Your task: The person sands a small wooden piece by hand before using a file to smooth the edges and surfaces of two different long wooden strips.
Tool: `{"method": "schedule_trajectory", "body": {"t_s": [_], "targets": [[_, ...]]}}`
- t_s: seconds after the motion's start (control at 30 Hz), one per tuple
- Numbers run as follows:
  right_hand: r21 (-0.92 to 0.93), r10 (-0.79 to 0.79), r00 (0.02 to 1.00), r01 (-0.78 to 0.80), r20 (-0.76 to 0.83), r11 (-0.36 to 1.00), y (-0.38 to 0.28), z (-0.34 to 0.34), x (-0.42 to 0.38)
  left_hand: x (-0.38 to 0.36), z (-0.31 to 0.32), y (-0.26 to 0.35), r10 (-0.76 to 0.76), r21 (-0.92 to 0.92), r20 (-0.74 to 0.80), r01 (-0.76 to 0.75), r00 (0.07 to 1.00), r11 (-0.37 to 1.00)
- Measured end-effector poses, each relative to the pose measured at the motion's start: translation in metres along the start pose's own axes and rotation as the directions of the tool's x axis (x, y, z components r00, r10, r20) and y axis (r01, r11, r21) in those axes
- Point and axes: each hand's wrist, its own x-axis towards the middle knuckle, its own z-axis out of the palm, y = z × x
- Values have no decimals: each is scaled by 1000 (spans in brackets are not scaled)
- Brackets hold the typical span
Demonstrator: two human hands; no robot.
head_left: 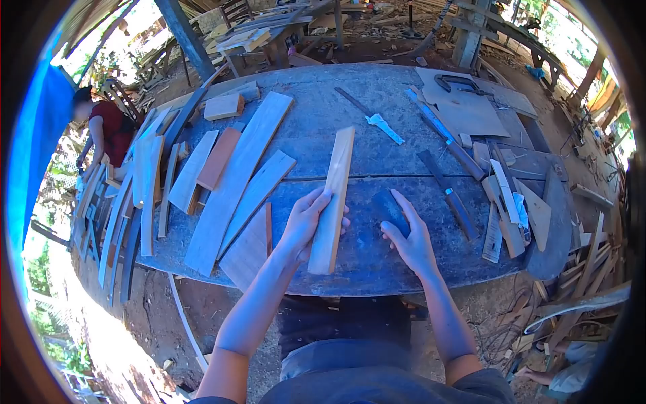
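My left hand [306, 219] is closed round a pale wooden piece [334, 202], which is tilted upright above the table. To its right, my right hand [412, 239] holds a small dark block [391, 210] between thumb and fingers. The block is apart from the wooden piece. Under both hands lies the worn blue-grey table [316, 151]. Long boards [242, 175] lie left of my left hand. Right of my right hand is a dark-bladed tool with a wooden handle [461, 214].
A clamp [461, 84] and flat panels [471, 116] lie at the back right. Another blade [356, 101] with a wrapped handle lies at the back. A person in red [108, 124] is at the far left. Wood scraps [585, 269] lie beside the table at right.
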Motion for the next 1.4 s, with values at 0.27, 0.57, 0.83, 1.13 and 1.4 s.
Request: {"method": "schedule_trajectory", "body": {"t_s": [0.27,0.57,0.83,1.13,1.4], "targets": [[-742,-340,940,253,35,621,42,1,-3,1,-31,-33,-328,-388,-105,264,939,883],[-909,-272,956,209,112,360,32,16,2,66,-81,-42,346,932,37,-158,937,327],[-895,-295,945,250,143,369,35,8,1,40,-82,-25,626,994,97,-112,773,-15],[-734,-421,883,424,206,531,18,27,40,43,-80,-21,641,989,-39,-63,766,136],[-843,-350,914,347,205,412,-8,51,193,36,-99,-35,657,958,-15,-178,754,226]]}}
